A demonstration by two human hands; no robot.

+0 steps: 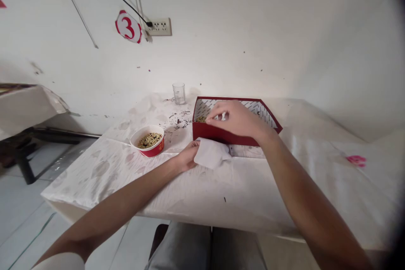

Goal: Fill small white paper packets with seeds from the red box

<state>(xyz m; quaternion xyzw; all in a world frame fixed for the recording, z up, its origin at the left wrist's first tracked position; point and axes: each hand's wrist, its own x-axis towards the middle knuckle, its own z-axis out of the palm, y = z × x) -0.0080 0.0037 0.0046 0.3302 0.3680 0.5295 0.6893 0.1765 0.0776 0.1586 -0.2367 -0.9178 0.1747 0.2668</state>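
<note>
My left hand rests low over the table with its fingers closed on a thin white cloth-like piece, which could be a tissue or a small pouch. Just behind it stands an open red box with a white patterned lining. Some yellowish grains show at the box's left end. Over the box is my right hand, thumb and fingertips pinched together; whatever they hold is too small to make out. To the left sits a red and white bowl with pale and dark grains in it.
A clear glass stands at the back near the wall. Dark bits lie scattered between bowl and box. A pale patterned cloth covers the table. A pink flower-like item is at the right. A socket is on the wall.
</note>
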